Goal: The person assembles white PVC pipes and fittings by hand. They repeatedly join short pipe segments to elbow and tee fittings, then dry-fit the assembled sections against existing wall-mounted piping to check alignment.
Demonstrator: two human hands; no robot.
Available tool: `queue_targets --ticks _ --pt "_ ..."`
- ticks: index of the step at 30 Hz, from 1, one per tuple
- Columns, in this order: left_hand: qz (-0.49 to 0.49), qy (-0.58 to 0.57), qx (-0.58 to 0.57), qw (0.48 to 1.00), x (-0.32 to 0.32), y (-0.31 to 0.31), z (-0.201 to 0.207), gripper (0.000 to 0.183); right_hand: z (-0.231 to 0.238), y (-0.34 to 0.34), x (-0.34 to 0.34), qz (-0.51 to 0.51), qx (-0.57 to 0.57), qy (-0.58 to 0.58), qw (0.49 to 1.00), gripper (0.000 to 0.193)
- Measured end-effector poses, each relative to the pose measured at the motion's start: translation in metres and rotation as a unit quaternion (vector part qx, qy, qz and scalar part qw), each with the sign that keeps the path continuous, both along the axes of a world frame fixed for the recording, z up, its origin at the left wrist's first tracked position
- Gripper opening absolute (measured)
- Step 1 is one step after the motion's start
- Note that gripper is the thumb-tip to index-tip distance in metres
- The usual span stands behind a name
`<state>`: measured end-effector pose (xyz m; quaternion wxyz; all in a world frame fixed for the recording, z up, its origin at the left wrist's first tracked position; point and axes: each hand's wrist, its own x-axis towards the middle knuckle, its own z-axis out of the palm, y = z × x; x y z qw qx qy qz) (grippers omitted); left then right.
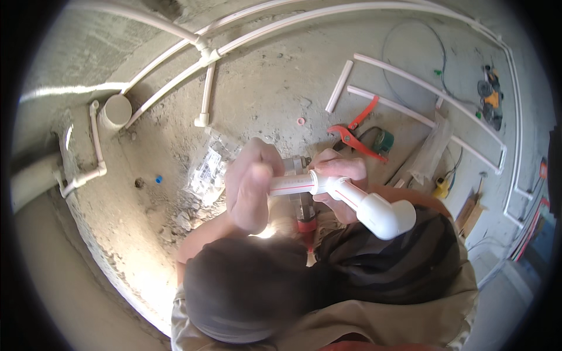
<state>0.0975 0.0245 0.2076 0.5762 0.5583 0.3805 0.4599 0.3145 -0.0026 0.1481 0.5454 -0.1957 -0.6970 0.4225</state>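
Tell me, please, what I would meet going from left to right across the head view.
Round pipe end, small blue piece, left hand, red-striped white pipe, right hand, white elbow fitting, orange-and-black tool.

Between the left hand [253,184] and right hand [339,181], the held white pipe [290,185] bars the way. Beyond them, a hand could pass forward over the floor [269,99] between the plastic bag [208,169] and red pipe cutter [351,139], up to the joined pipes [209,56] near its far edge. Loose pipes [340,86] obstruct passage toward its right edge.
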Motion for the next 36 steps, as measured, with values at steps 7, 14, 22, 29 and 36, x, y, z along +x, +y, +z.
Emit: queue_targets --ticks 7,14,22,29,36 --pt "-0.057 0.016 -0.029 0.998 0.002 -0.024 -0.010 0.063 0.019 -0.004 0.005 0.067 -0.048 -0.040 0.996 0.019" --pt "-0.015 0.074 0.120 0.990 0.002 -0.011 0.001 0.064 0.028 0.001 0.009 0.055 -0.062 -0.076 0.994 0.013" --pt "-0.035 0.119 0.220 0.968 0.011 -0.019 -0.005 0.043 0.007 -0.012 -0.001 0.053 -0.025 0.011 0.998 0.021" --pt "-0.061 0.088 0.261 0.959 0.014 -0.015 -0.011 0.041 -0.009 -0.018 -0.002 0.066 0.003 0.046 0.997 0.033" --pt "-0.079 0.108 0.303 0.943 0.012 -0.012 -0.010 0.036 -0.017 -0.028 -0.004 0.080 -0.082 0.074 0.991 0.049"
